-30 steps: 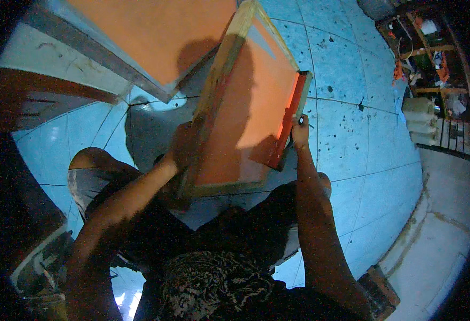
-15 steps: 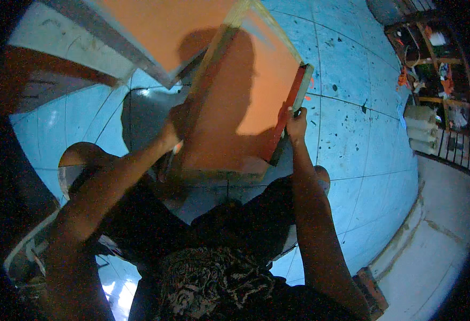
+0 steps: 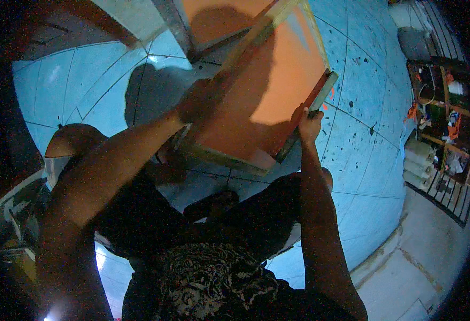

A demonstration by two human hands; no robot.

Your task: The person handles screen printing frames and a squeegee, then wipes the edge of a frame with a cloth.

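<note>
An orange-faced panel with a wooden rim, like a printing screen point(image 3: 286, 69), tilts in front of me above the floor. My left hand point(image 3: 196, 101) is closed round its left rim, the fingers in deep shade. Along the panel's right edge runs a long narrow bar point(image 3: 327, 84), pale grey-green on top and dark red on its inner side. My right hand point(image 3: 311, 126) grips this bar near its middle, with a small dark part showing by the thumb. Whether the bar is fixed to the panel cannot be made out. My shadow covers much of the orange face.
Another orange panel with a grey frame point(image 3: 179, 27) stands beyond, at the upper left. Blue floor tiles point(image 3: 366, 107) carry dark spots on the right. A cluttered shelf point(image 3: 443, 112) and pale rolls point(image 3: 418, 160) stand at the far right. My knees and a foot point(image 3: 212, 205) are close below.
The view has turned, so the panel and both hands appear farther right. The panel's lower edge is tilted more. Both hands keep their grips.
</note>
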